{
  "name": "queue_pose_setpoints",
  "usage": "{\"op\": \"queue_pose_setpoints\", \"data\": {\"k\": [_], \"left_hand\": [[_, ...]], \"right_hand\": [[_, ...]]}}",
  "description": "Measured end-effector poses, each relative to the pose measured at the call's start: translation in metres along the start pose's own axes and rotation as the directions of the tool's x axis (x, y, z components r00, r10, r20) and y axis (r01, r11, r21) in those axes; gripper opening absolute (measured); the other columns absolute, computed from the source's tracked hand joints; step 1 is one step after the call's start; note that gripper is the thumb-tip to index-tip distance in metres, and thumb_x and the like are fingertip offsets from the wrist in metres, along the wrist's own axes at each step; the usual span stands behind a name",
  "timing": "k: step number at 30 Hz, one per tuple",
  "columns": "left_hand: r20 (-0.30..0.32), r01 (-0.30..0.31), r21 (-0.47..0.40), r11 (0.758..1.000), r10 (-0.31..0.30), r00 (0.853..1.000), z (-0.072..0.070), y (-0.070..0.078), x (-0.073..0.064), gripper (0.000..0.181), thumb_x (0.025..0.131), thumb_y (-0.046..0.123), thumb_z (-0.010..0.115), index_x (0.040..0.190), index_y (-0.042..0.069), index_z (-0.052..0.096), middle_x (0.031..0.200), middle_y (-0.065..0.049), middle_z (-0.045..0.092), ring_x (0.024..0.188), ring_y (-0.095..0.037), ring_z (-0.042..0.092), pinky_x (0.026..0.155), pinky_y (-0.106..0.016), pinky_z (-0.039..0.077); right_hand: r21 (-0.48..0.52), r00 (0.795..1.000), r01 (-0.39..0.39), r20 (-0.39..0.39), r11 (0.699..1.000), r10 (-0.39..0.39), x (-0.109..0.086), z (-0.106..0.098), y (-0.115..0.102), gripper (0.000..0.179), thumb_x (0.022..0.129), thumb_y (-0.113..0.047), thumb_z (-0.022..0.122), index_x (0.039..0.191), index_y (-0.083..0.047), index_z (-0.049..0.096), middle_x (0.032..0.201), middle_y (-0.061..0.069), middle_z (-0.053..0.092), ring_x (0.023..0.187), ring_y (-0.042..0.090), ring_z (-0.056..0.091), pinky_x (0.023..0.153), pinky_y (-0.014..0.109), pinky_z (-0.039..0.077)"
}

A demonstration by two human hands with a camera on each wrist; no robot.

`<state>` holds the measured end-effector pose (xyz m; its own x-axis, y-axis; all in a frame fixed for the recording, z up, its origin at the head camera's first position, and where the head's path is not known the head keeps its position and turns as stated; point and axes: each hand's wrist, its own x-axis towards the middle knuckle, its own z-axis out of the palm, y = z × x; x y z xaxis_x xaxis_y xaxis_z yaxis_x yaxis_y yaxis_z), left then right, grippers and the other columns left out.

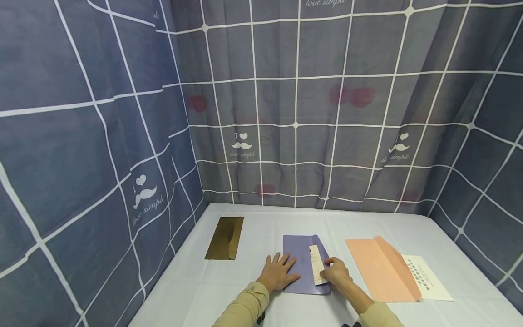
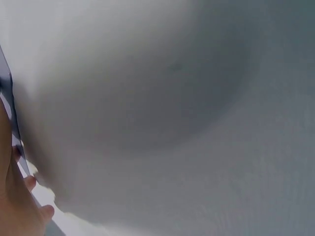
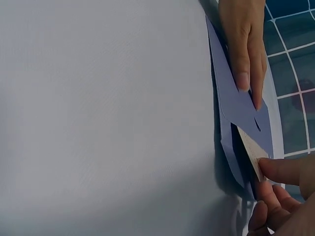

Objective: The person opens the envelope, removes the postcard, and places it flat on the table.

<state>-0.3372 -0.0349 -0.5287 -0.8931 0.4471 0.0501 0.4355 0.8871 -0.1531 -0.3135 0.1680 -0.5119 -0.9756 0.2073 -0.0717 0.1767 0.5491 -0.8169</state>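
Observation:
A purple envelope [image 1: 300,254] lies on the white table with its flap open toward the right. A cream card [image 1: 316,263] shows at the envelope's opening, partly hidden inside it. My right hand [image 1: 337,272] pinches the card's outer edge between thumb and fingers; in the right wrist view the thumb lies on top of the card [image 3: 252,150]. The left hand [image 1: 277,273] rests with spread, straight fingers on the envelope's left part. Only a strip of the envelope and part of the left hand [image 2: 22,206] appear at the left wrist view's edge.
A peach envelope [image 1: 382,270] lies to the right, overlapping a cream card with printed characters [image 1: 426,279]. At the far left of the table [image 1: 184,290] lies a dark gold envelope [image 1: 224,238]. Gridded curtains [image 1: 278,104] hang behind and beside the table.

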Motion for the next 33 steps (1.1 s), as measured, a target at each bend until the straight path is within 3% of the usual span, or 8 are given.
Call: {"op": "queue_pose_setpoints", "data": {"k": [5, 12, 25, 33], "left_hand": [[-0.005, -0.003, 0.007, 1.0, 0.003, 1.0, -0.002, -0.001, 0.0, 0.062, 0.094, 0.065, 0.031, 0.145, 0.031, 0.042, 0.146, 0.006, 0.04, 0.133, -0.023, 0.036, 0.104, -0.047, 0.033], [-0.007, -0.01, -0.01, 1.0, 0.009, 1.0, -0.005, 0.0, -0.004, 0.061, 0.095, 0.064, 0.032, 0.144, 0.03, 0.043, 0.145, 0.005, 0.041, 0.133, -0.023, 0.037, 0.103, -0.047, 0.033], [-0.055, -0.014, 0.005, 1.0, 0.014, 0.998, 0.017, -0.01, 0.002, 0.063, 0.094, 0.067, 0.029, 0.143, 0.031, 0.044, 0.144, 0.005, 0.042, 0.131, -0.025, 0.039, 0.102, -0.048, 0.034], [-0.072, -0.027, 0.006, 1.0, 0.027, 0.997, 0.015, -0.007, -0.001, 0.062, 0.096, 0.064, 0.027, 0.142, 0.027, 0.046, 0.143, 0.003, 0.044, 0.13, -0.024, 0.04, 0.101, -0.047, 0.035]], "right_hand": [[-0.005, 1.0, 0.008, 0.01, 1.0, -0.008, 0.0, -0.003, 0.001, 0.051, 0.07, -0.001, 0.074, 0.117, 0.009, 0.054, 0.107, 0.031, 0.059, 0.096, 0.044, 0.055, 0.083, 0.06, 0.032], [-0.123, 0.999, 0.05, -0.009, 0.991, -0.051, 0.0, 0.0, 0.001, 0.054, 0.072, -0.015, 0.081, 0.114, 0.008, 0.055, 0.106, 0.028, 0.061, 0.097, 0.045, 0.056, 0.082, 0.06, 0.031], [-0.139, 0.995, 0.078, -0.045, 0.987, -0.085, 0.0, -0.004, 0.009, 0.054, 0.07, -0.011, 0.081, 0.115, 0.005, 0.055, 0.091, 0.02, 0.065, 0.088, 0.038, 0.058, 0.079, 0.057, 0.032], [-0.226, 0.991, 0.131, -0.005, 0.965, -0.135, -0.004, 0.0, 0.009, 0.07, 0.074, -0.025, 0.081, 0.124, 0.008, 0.046, 0.101, 0.03, 0.062, 0.088, 0.043, 0.06, 0.078, 0.058, 0.035]]}}
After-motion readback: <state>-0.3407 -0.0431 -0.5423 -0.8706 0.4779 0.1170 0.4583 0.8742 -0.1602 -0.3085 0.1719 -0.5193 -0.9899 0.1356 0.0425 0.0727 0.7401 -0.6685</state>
